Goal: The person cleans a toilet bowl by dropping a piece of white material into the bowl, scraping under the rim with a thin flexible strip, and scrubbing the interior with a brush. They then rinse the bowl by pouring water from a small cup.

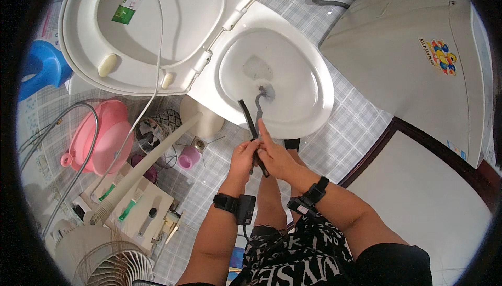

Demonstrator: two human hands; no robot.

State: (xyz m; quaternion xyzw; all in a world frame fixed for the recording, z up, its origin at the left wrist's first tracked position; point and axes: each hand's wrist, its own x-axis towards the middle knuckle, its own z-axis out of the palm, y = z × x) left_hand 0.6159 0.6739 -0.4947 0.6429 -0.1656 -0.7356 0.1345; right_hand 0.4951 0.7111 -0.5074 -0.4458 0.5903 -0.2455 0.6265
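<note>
Over the front rim of a white toilet bowl (274, 78), my left hand (243, 158) and my right hand (279, 160) meet. Between them is a narrow black strip (248, 117), perhaps a comb, pinched by the fingertips of both. A slim grey tool (258, 107) with a curved neck crosses it, its dark tip low in the bowl near the drain. My right index finger points up along the grey tool's handle. Fingers hide where the two pieces cross. The toilet seat and lid (164, 60) are raised.
A pale washing machine (400, 50) stands right, above a dark-edged white panel (423, 192). At left are a pink basin (106, 141), a waste bin (151, 133), a ribbed hose (145, 168) and a low shelf (133, 196) with brushes. A white cord (160, 43) hangs across the lid.
</note>
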